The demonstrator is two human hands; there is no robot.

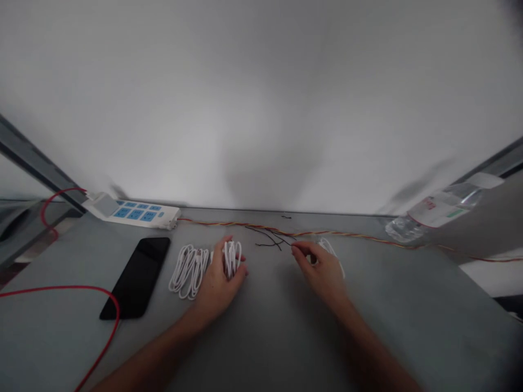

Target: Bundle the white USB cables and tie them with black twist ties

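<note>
My left hand is closed round a coiled white cable, with the thumb and fingers on its sides. Just left of that hand, more coiled white cables lie on the table. My right hand pinches the end of a thin black twist tie between thumb and forefinger. Several other black twist ties lie loosely in a small heap between the hands. Partly hidden behind my right hand is another white cable.
A black phone lies at the left, beside a red cable. A white power strip with blue sockets stands against the back wall. Twisted red and yellow wires run along the table's back. A clear plastic bottle lies at the right.
</note>
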